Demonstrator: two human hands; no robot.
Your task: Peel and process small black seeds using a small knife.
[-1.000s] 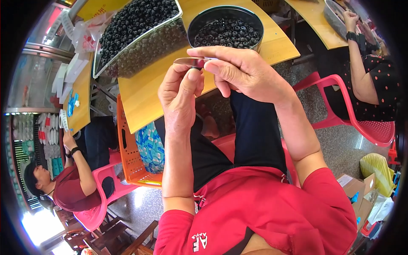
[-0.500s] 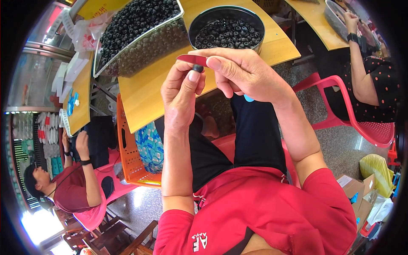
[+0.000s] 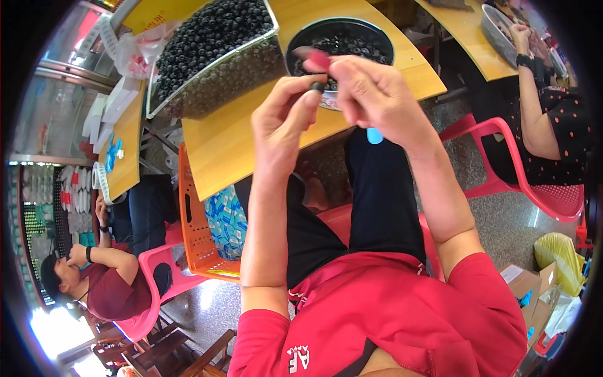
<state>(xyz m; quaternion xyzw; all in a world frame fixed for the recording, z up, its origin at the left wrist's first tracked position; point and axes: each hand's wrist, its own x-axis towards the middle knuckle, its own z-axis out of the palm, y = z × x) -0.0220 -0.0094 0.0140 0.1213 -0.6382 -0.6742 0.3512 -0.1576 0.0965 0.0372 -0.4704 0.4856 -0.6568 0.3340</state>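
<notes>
My left hand (image 3: 276, 122) pinches a small black round part (image 3: 318, 87) between thumb and fingertips. My right hand (image 3: 380, 94) is wrapped round a knife (image 3: 318, 60). Its short reddish blade is smeared by motion, and a light blue end (image 3: 375, 136) sticks out below the palm. The blade is just above the black part. Both hands hover over the near edge of the table, in front of a round dark pan (image 3: 339, 22) holding many similar black parts. Left of it, a clear plastic bin (image 3: 220, 81) is heaped with more of them.
Under the yellow wooden table (image 3: 220, 147) an orange crate (image 3: 195, 220) holds blue-and-white packets. A person in dark red (image 3: 119, 286) sits at left, another in a dotted top (image 3: 546, 125) at right on a pink chair (image 3: 559, 195). Cardboard boxes (image 3: 524, 279) stand at lower right.
Both hands have shifted to the right with the knife and the black part. The knife's blade has swung up and away. At left, the seated person has lifted a hand toward the head.
</notes>
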